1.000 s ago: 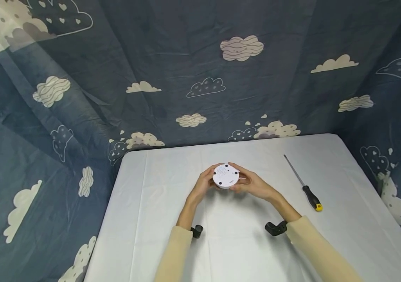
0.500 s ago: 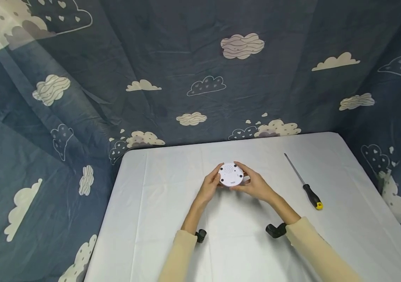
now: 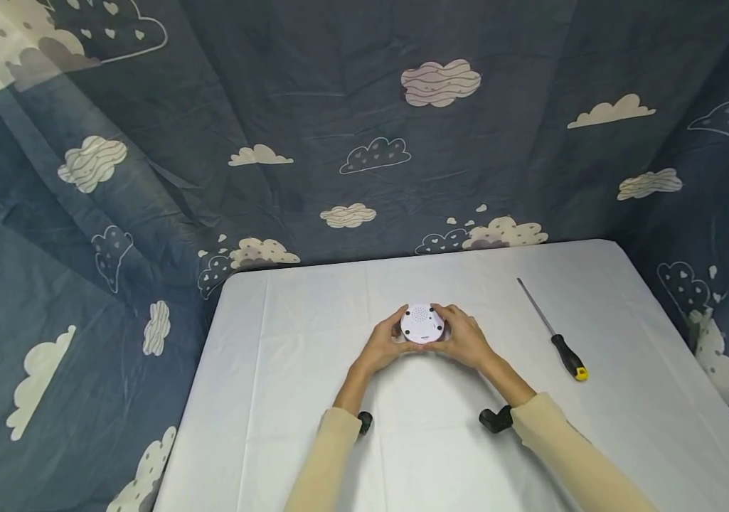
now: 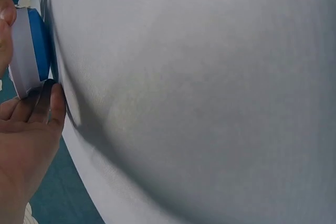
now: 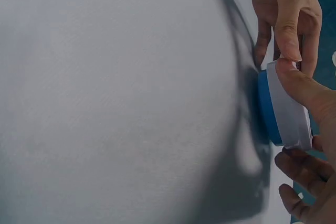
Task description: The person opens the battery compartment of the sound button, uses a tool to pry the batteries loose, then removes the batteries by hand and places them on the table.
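A round white device (image 3: pixel 422 323) is held between both hands over the middle of the table. Its upturned face has small dark round spots near the rim and a patch of tiny holes. In the right wrist view the device's blue side (image 5: pixel 268 109) faces the tabletop; whether it touches the cloth I cannot tell. My left hand (image 3: pixel 382 347) grips the left rim, with fingers at the far side and the thumb at the near edge. On the opposite rim, my right hand (image 3: pixel 466 341) grips in the same way. The thumbs nearly meet at the near edge.
To the right lies a screwdriver (image 3: pixel 562 347) with a black and yellow handle. White cloth covers the table (image 3: pixel 313 313). A dark blue curtain (image 3: pixel 313 92) with cloud prints hangs behind and at the sides. Black camera mounts (image 3: pixel 496 419) sit at the wrists.
The device has shifted slightly right and, over the last half second, towards me. Both thumbs have come together at its near edge. A small white piece seen beside it under the right hand no longer shows.
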